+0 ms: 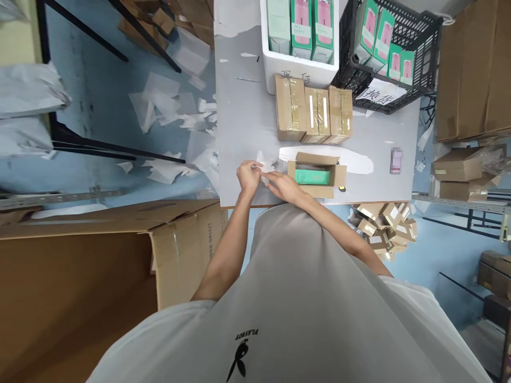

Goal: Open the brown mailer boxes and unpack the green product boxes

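Near the front edge of the table, my left hand [248,177] is closed in a pinch, with something small and pale at its fingertips that I cannot make out. My right hand [286,188] reaches in from the right, fingers stretched and apart, the foremost close to the left fingertips. Crumpled white scraps [265,160] lie just beyond both hands. Right of my right hand stands an opened small cardboard box [338,174], flaps spread, with a green box [312,176] inside. A white paper strip [359,163] lies partly behind it.
Three taped cardboard boxes [290,109] stand farther back, before a white foam bin [300,69] of green-and-pink boxes. A black crate [427,53] holds more. A small blurred pink item [396,160] lies right. A large open carton [187,255] stands left, by the table.
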The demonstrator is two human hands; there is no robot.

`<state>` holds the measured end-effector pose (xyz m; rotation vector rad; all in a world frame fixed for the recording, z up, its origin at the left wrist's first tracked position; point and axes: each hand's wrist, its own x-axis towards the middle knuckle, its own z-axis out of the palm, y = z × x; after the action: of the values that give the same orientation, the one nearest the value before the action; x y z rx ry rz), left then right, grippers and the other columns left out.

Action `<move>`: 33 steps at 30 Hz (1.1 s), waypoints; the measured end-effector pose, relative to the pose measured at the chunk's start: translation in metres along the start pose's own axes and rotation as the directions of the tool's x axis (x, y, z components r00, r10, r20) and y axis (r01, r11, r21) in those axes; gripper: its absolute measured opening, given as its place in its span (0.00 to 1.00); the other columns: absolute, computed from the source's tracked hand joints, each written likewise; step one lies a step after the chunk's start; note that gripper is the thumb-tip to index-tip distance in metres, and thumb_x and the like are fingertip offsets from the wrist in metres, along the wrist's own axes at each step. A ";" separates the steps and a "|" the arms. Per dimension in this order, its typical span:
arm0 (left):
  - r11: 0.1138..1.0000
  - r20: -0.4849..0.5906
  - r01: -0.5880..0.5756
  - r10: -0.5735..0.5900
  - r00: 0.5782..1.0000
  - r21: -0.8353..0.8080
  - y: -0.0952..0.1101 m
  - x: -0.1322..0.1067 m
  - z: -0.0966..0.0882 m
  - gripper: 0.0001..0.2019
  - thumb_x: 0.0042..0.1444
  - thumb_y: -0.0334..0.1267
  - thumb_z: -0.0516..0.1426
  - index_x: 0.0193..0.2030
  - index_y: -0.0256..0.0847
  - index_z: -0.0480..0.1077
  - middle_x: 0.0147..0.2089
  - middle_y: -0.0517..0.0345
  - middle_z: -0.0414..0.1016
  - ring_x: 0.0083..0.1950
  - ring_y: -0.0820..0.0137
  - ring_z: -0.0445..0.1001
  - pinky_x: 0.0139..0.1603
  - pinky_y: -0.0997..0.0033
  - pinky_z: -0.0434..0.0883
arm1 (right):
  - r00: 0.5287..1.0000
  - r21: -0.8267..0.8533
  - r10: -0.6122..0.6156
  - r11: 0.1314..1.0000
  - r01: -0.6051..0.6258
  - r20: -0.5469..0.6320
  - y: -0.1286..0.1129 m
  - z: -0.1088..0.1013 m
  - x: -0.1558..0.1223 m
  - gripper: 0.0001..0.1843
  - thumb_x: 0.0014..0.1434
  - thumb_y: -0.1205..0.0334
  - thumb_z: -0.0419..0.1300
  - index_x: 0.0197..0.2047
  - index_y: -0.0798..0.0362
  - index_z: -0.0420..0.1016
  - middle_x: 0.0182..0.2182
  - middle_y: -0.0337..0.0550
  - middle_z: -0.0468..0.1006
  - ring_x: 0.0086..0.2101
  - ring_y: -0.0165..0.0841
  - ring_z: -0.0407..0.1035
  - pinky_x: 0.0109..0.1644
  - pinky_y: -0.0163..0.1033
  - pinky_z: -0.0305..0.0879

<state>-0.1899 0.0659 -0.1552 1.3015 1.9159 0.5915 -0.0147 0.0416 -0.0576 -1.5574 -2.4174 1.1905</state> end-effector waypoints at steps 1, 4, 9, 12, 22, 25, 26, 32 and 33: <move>1.000 0.050 -0.001 0.000 0.999 0.024 -0.004 0.000 0.005 0.21 0.58 0.25 0.55 0.48 0.42 0.88 0.59 0.46 0.90 0.62 0.53 0.88 0.74 0.54 0.79 | 1.000 0.015 0.010 1.000 -0.010 -0.011 0.002 0.000 -0.004 0.27 0.84 0.64 0.62 0.80 0.38 0.82 0.72 0.42 0.87 0.66 0.40 0.85 0.71 0.43 0.82; 0.997 0.204 -0.057 0.046 0.978 0.046 -0.010 -0.001 0.017 0.24 0.56 0.24 0.57 0.54 0.41 0.89 0.64 0.43 0.89 0.70 0.52 0.85 0.80 0.49 0.76 | 0.994 0.060 0.055 0.997 -0.049 -0.097 0.013 -0.007 -0.019 0.23 0.84 0.63 0.60 0.74 0.45 0.87 0.65 0.49 0.92 0.62 0.44 0.87 0.71 0.46 0.81; 0.990 0.260 -0.140 0.143 0.955 -0.030 0.003 -0.010 0.015 0.23 0.61 0.29 0.59 0.59 0.43 0.88 0.77 0.45 0.82 0.78 0.54 0.81 0.81 0.53 0.76 | 0.941 0.076 0.201 0.979 -0.187 -0.272 0.049 -0.024 -0.058 0.19 0.85 0.63 0.58 0.66 0.51 0.90 0.61 0.54 0.92 0.59 0.47 0.87 0.70 0.48 0.80; 0.959 0.175 -0.275 0.282 0.943 -0.064 0.029 -0.025 0.009 0.24 0.65 0.29 0.59 0.64 0.44 0.87 0.78 0.47 0.82 0.79 0.53 0.80 0.84 0.48 0.74 | 0.883 0.038 0.336 0.938 -0.343 -0.327 0.077 -0.032 -0.084 0.21 0.84 0.64 0.57 0.67 0.53 0.90 0.62 0.56 0.91 0.60 0.50 0.85 0.70 0.51 0.80; 0.735 0.671 -0.614 0.303 0.677 0.288 0.124 -0.053 0.087 0.23 0.71 0.24 0.58 0.67 0.33 0.86 0.72 0.28 0.82 0.67 0.42 0.87 0.72 0.45 0.83 | 0.855 -0.183 0.491 0.836 -0.517 -0.169 0.165 -0.035 -0.078 0.19 0.71 0.78 0.59 0.49 0.61 0.94 0.50 0.68 0.93 0.68 0.56 0.77 0.80 0.62 0.68; 0.698 0.699 -0.595 0.189 0.690 0.399 0.124 -0.048 0.102 0.25 0.71 0.19 0.53 0.66 0.29 0.86 0.68 0.23 0.83 0.65 0.40 0.87 0.66 0.45 0.84 | 0.897 -0.262 0.424 0.858 -0.441 -0.122 0.179 -0.031 -0.074 0.20 0.71 0.78 0.58 0.50 0.62 0.94 0.49 0.71 0.93 0.70 0.57 0.75 0.80 0.66 0.67; 0.699 0.693 -0.586 0.180 0.698 0.408 0.123 -0.046 0.105 0.26 0.71 0.19 0.52 0.66 0.29 0.85 0.68 0.22 0.83 0.65 0.40 0.87 0.66 0.45 0.84 | 0.911 -0.286 0.399 0.865 -0.413 -0.107 0.183 -0.030 -0.073 0.21 0.71 0.78 0.58 0.51 0.62 0.94 0.50 0.71 0.93 0.70 0.57 0.75 0.79 0.66 0.66; 0.726 0.626 -0.516 0.151 0.765 0.455 0.124 -0.039 0.121 0.27 0.73 0.19 0.54 0.74 0.27 0.80 0.77 0.16 0.75 0.73 0.37 0.81 0.70 0.41 0.82 | 0.964 -0.407 0.262 0.877 -0.255 -0.040 0.195 -0.035 -0.060 0.23 0.73 0.77 0.55 0.56 0.66 0.94 0.57 0.73 0.91 0.67 0.55 0.74 0.80 0.62 0.63; 0.727 0.615 -0.505 0.145 0.775 0.465 0.125 -0.037 0.124 0.27 0.74 0.18 0.53 0.74 0.26 0.79 0.76 0.16 0.75 0.74 0.37 0.80 0.71 0.41 0.82 | 0.970 -0.434 0.242 0.871 -0.230 -0.027 0.196 -0.036 -0.057 0.24 0.74 0.77 0.54 0.58 0.67 0.93 0.58 0.73 0.90 0.67 0.55 0.74 0.79 0.60 0.63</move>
<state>-0.0117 0.0753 -0.1317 2.0083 1.4087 -0.2876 0.1784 0.0580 -0.1304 -2.0149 -2.7098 0.7197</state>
